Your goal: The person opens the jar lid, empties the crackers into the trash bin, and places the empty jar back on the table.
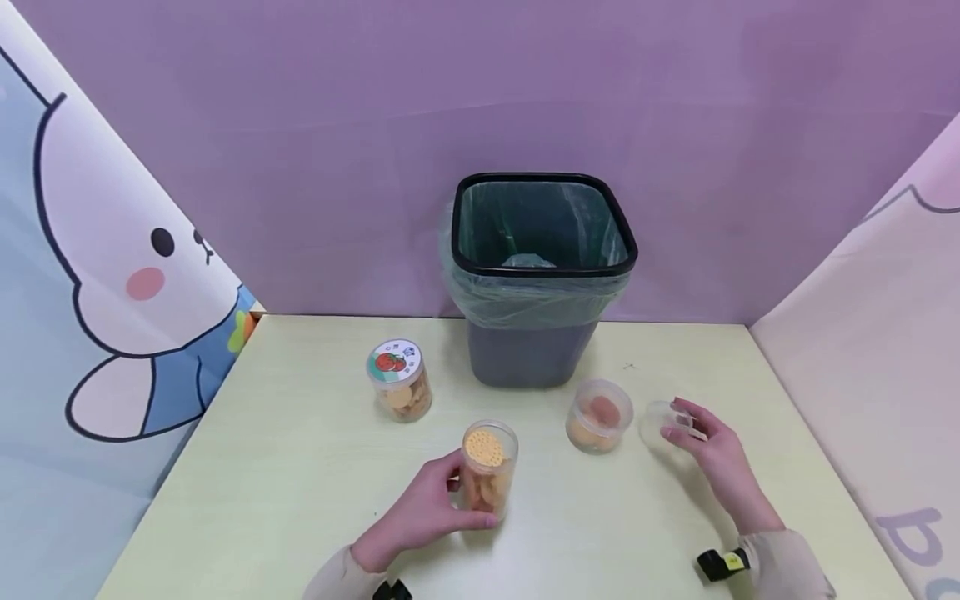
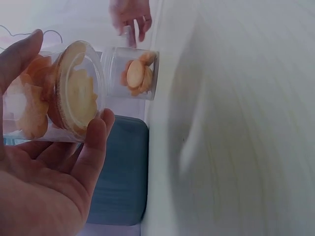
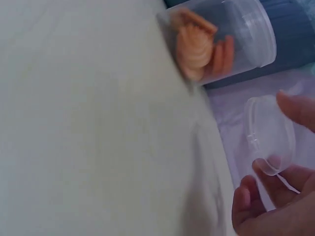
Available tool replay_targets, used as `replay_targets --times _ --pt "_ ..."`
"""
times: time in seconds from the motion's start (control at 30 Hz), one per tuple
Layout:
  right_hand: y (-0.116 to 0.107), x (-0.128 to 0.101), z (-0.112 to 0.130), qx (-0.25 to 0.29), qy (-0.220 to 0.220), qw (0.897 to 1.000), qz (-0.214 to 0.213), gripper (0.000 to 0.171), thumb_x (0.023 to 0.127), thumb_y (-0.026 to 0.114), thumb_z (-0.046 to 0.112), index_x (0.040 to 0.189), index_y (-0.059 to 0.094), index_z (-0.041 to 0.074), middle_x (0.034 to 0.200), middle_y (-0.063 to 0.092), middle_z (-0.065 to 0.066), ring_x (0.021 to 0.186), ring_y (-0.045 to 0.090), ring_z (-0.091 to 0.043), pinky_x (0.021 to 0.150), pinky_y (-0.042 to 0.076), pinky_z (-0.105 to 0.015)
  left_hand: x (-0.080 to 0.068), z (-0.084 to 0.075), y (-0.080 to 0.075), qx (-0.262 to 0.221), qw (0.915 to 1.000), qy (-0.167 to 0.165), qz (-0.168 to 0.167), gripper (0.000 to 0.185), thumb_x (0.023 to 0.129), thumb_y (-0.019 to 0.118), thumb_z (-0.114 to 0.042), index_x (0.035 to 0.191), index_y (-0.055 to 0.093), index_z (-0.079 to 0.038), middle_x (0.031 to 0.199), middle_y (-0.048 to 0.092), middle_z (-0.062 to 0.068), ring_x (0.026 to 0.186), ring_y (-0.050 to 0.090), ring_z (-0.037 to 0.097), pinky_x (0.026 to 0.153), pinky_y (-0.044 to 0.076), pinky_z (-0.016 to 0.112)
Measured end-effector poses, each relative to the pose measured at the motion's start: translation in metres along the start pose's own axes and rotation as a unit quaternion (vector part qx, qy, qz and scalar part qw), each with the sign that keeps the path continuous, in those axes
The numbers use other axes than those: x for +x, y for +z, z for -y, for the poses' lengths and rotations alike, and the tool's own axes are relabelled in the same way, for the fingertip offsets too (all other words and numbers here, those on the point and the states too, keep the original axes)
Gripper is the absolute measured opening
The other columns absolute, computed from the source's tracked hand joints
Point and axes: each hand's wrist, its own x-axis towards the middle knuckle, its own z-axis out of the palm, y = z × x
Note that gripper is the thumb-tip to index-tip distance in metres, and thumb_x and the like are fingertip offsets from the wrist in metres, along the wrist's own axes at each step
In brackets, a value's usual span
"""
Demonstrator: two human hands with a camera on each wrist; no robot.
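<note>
Plainly, the left hand (image 1: 427, 512) grips a biscuit jar (image 1: 489, 485) and the right hand (image 1: 712, 454) pinches a clear lid (image 3: 268, 129)

From my distant seat, I find the jar near the front middle of the pale table (image 1: 262, 475), raised off its surface, with its base showing in the left wrist view. The left thumb and fingers curl around its sides; a round, dotted biscuit shows at its top in the head view. I cannot tell whether that jar is capped. On the right, thumb and fingertips hold the lid by its edge, above the table.

Just beside the lid I see a clear tub (image 1: 597, 418) of biscuits, standing upright. Farther left, a second jar (image 1: 401, 383) wears a printed top with red fruit. Behind these stands a grey bin (image 1: 528, 354) with a black rim, lined with a thin bag (image 1: 536, 302). Purple cloth (image 1: 360, 167) hangs behind it, and a cartoon panel (image 1: 150, 325) covers the left side.
</note>
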Motion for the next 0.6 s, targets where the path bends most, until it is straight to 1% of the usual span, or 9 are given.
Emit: replay_targets --times 0.07,0.13,0.2,0.23,0.33,0.47,0.53,0.6 --pt "0.000 0.001 -0.005 -0.030 0.017 0.999 0.010 0.076 0.093 0.071 0.034 0.152 0.035 0.002 0.148 0.040 -0.025 0.129 0.042 -0.034 0.095 0.041 -0.029 0.001 0.001 0.001 -0.002 1.0000 0.000 0.000 0.062 0.073 0.089 -0.036 0.125 0.060 -0.020 0.116 0.065 -0.008 0.104 0.060 0.013 0.086 0.050 0.031" --pt "0.001 0.002 -0.009 -0.053 0.022 0.998 0.015 0.080 0.091 0.074 0.035 0.152 0.035 0.000 0.147 0.039 -0.030 0.129 0.042 -0.042 0.100 0.040 -0.042 0.001 0.001 0.001 -0.003 1.0000 0.000 -0.001 0.062 0.073 0.089 -0.036 0.125 0.060 -0.020 0.116 0.065 -0.008 0.104 0.060 0.013 0.086 0.050 0.031" --pt "0.002 0.003 -0.011 -0.075 0.020 0.997 0.018 0.081 0.090 0.075 0.035 0.151 0.035 -0.001 0.145 0.040 -0.033 0.128 0.042 -0.048 0.101 0.037 -0.054 0.001 0.002 0.001 -0.004 1.0000 -0.001 -0.002 0.061 0.073 0.089 -0.036 0.125 0.061 -0.021 0.117 0.065 -0.008 0.104 0.060 0.013 0.086 0.050 0.032" --pt "0.002 0.004 -0.012 -0.082 0.018 0.996 0.018 0.081 0.089 0.075 0.034 0.150 0.036 -0.002 0.144 0.040 -0.034 0.127 0.043 -0.049 0.102 0.037 -0.057 0.001 0.002 0.001 -0.003 1.0000 -0.001 -0.002 0.061 0.073 0.089 -0.036 0.125 0.061 -0.021 0.117 0.065 -0.008 0.104 0.060 0.013 0.086 0.050 0.032" --pt "0.003 0.005 -0.013 -0.110 0.010 0.994 0.015 0.080 0.088 0.077 0.033 0.148 0.038 -0.004 0.140 0.044 -0.034 0.123 0.047 -0.050 0.100 0.039 -0.057 0.001 0.002 0.001 0.004 1.0000 0.000 -0.005 0.061 0.073 0.089 -0.036 0.124 0.061 -0.020 0.116 0.065 -0.008 0.103 0.060 0.013 0.085 0.050 0.032" --pt "0.005 0.006 -0.014 -0.133 0.004 0.991 0.009 0.079 0.087 0.078 0.031 0.146 0.040 -0.005 0.136 0.049 -0.032 0.117 0.052 -0.045 0.094 0.043 -0.051 0.001 0.003 0.001 0.013 0.9999 0.001 -0.006 0.060 0.073 0.089 -0.037 0.123 0.061 -0.020 0.115 0.065 -0.008 0.103 0.060 0.013 0.085 0.050 0.032" --pt "0.005 0.007 -0.015 -0.135 0.005 0.991 0.007 0.078 0.087 0.079 0.030 0.146 0.041 -0.006 0.135 0.050 -0.032 0.117 0.052 -0.044 0.094 0.043 -0.050 0.002 0.004 0.000 0.015 0.9999 0.002 -0.005 0.061 0.073 0.089 -0.037 0.124 0.061 -0.019 0.116 0.065 -0.008 0.104 0.060 0.013 0.086 0.050 0.033" --pt "0.004 0.007 -0.016 -0.132 0.006 0.991 0.008 0.078 0.087 0.079 0.030 0.145 0.041 -0.006 0.137 0.048 -0.033 0.119 0.050 -0.046 0.097 0.042 -0.052 0.002 0.003 0.000 0.014 0.9999 0.002 -0.004 0.063 0.073 0.089 -0.037 0.126 0.060 -0.019 0.117 0.065 -0.007 0.105 0.060 0.014 0.086 0.050 0.033"
